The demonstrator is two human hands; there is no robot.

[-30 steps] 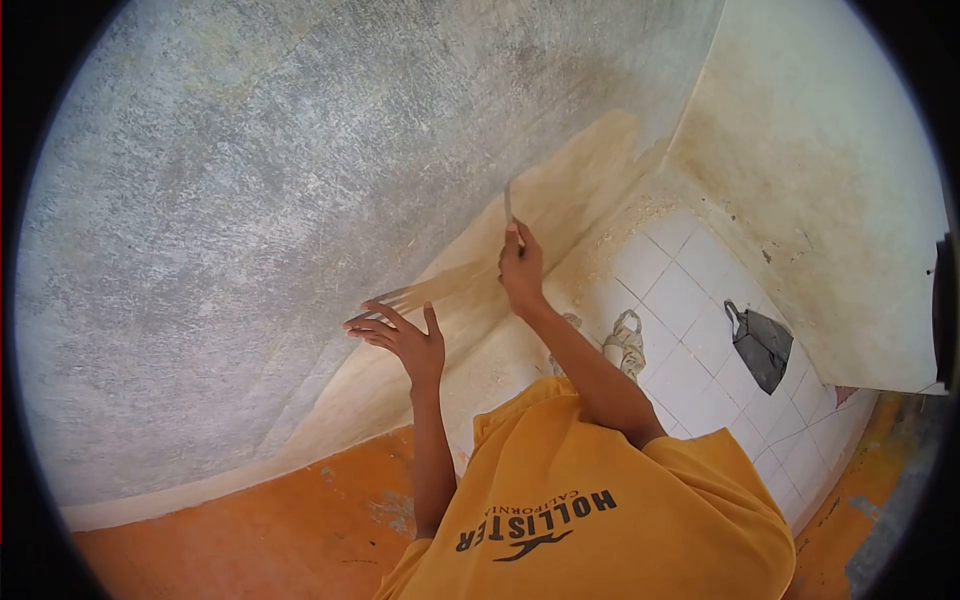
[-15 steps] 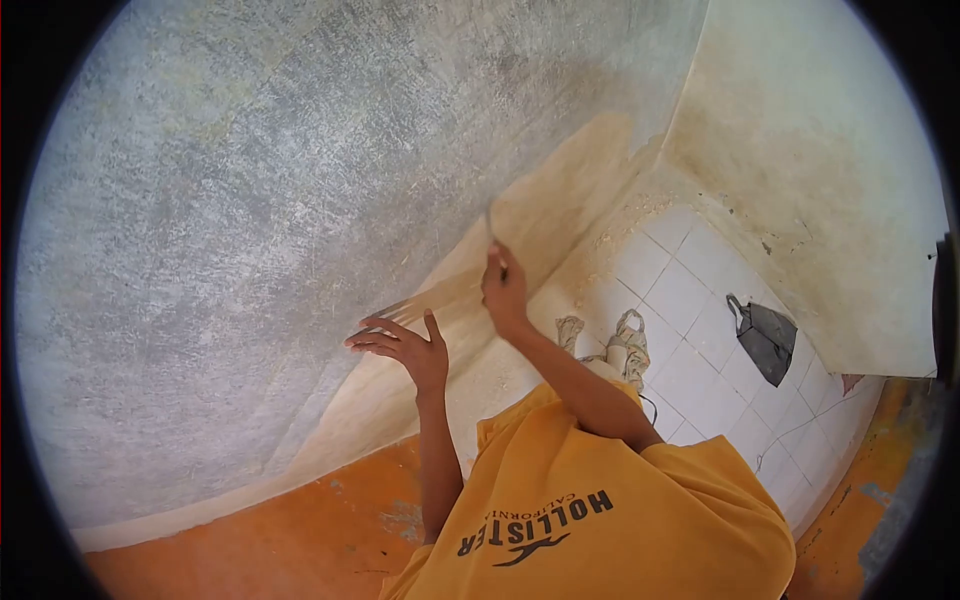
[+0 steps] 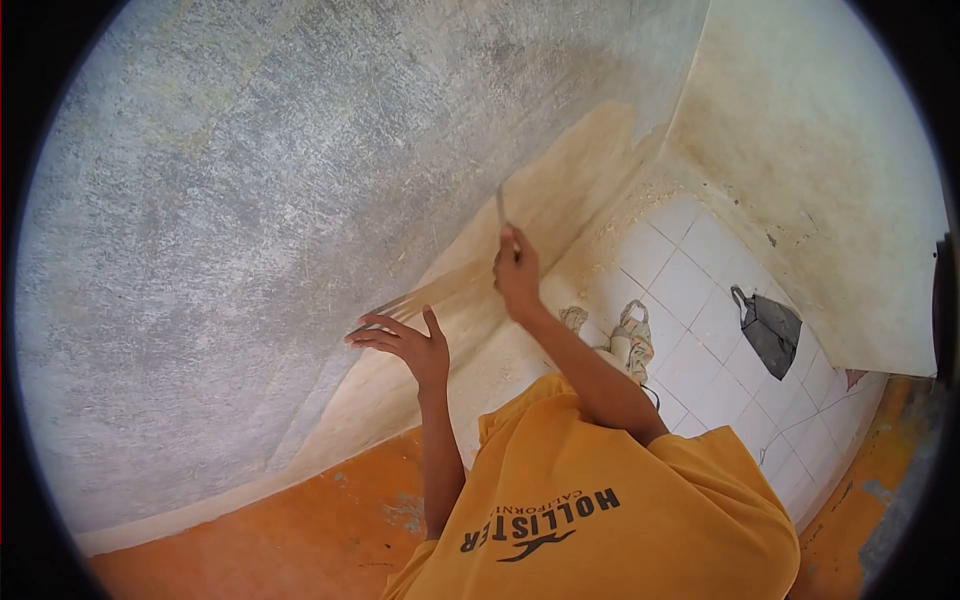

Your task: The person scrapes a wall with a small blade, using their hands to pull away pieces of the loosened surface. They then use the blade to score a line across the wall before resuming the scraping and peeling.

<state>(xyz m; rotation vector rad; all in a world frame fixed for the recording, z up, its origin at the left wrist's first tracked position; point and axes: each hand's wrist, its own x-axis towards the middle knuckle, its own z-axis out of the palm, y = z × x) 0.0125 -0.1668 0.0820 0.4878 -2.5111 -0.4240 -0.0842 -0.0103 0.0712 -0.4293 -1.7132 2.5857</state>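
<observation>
My right hand (image 3: 517, 272) is closed around a scraper (image 3: 502, 203), whose thin blade shows nearly edge-on. Its tip meets the wall where the rough grey-white surface (image 3: 270, 200) borders a smooth beige patch (image 3: 560, 165). To the lower left, my left hand (image 3: 412, 350) has its fingers spread, with the fingertips at the wall near the lower edge of the grey area. Nothing shows in that hand. The scraper's handle is mostly hidden in my right fist.
A second, stained wall (image 3: 810, 180) meets this one at a corner on the right. White floor tiles (image 3: 690, 290) carry a dark grey bag (image 3: 770, 335), a pale bag-like bundle (image 3: 632, 335) and a thin cord. Crumbs lie along the wall's foot. Orange flooring (image 3: 330, 510) runs below.
My right hand and the scraper have moved a little up and to the right along the wall. My left hand has stayed almost in place.
</observation>
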